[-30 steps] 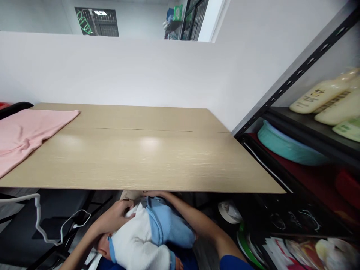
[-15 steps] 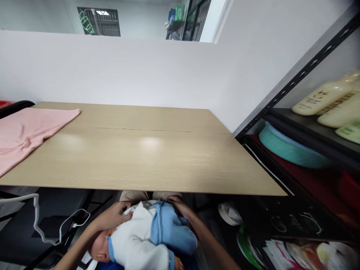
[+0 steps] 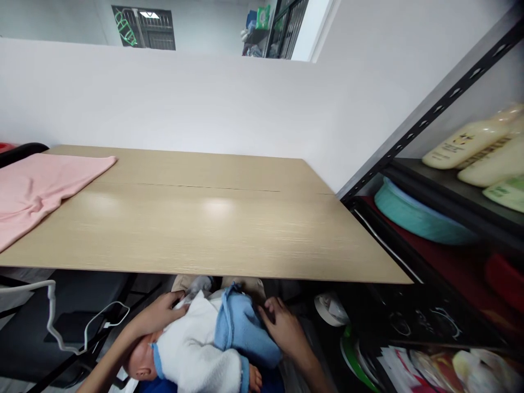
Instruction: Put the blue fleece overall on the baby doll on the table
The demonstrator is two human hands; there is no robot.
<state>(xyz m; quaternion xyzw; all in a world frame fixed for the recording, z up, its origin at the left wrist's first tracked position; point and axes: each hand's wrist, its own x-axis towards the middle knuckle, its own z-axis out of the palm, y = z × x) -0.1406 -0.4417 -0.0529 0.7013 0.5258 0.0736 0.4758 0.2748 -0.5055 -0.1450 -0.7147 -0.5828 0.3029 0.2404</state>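
A baby doll (image 3: 192, 349) lies across the lap below the table edge, its head to the left. It wears a white fleecy top with blue trim and blue trousers (image 3: 241, 327). My left hand (image 3: 161, 314) is closed at the doll's far shoulder, thumb and fingers around the white top; the fingertips are partly hidden. At the right end of the trousers is my right hand (image 3: 284, 325), its fingers apart and near or touching the blue cloth. A pale grey, crumpled piece (image 3: 200, 285) shows beyond the doll's far side. Dark blue cloth is underneath.
Ahead stands a wooden table (image 3: 221, 229) with a pink cloth (image 3: 45, 188) at its left. Shelving on the right holds yellow bottles (image 3: 466, 144) and a turquoise basin (image 3: 417, 213). A white cable (image 3: 53, 316) hangs over a dark chair (image 3: 24, 349) on the left.
My right hand has drawn back from the far side of the blue trousers towards their right end, and its fingers have spread. My left hand stays at the doll's shoulder.
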